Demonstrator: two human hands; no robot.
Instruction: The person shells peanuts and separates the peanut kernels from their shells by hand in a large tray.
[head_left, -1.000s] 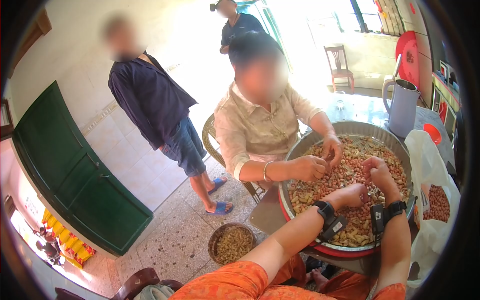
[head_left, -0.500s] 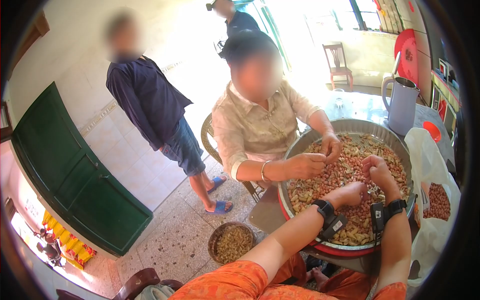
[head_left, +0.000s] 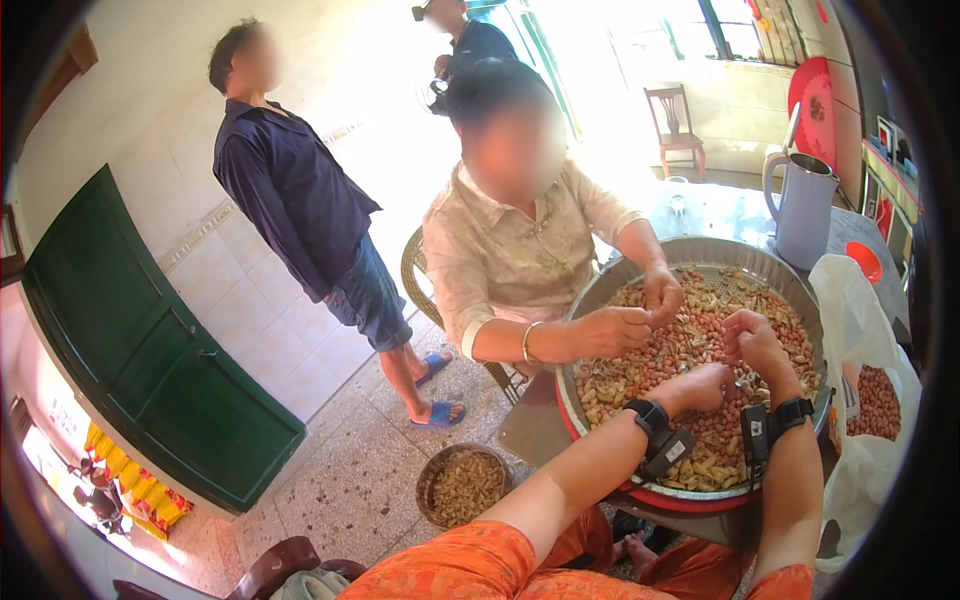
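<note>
My left hand (head_left: 706,387) is low over the peanuts (head_left: 672,352) in a wide round metal pan (head_left: 598,288), its fingers curled closed. My right hand (head_left: 753,338) is just beyond it to the right, fingers bent together in a pinch. Whatever either hand holds is hidden or too small to name. Reddish shelled kernels and pale broken shells (head_left: 785,312) are mixed in the pan. Both my wrists wear black straps with small boxes. Across the pan, a seated person's two hands (head_left: 632,318) meet over the peanuts at the left.
A white plastic bag (head_left: 842,300) with reddish kernels (head_left: 873,405) stands right of the pan. Behind are a grey-blue jug (head_left: 802,212) and a red bowl (head_left: 864,262). A bowl of shells (head_left: 462,487) sits on the floor. Two people stand farther back, near a green door (head_left: 150,340).
The standing person in dark clothes has turned the head to the right and shifted slightly. My hands and the seated person's hands look almost unmoved.
</note>
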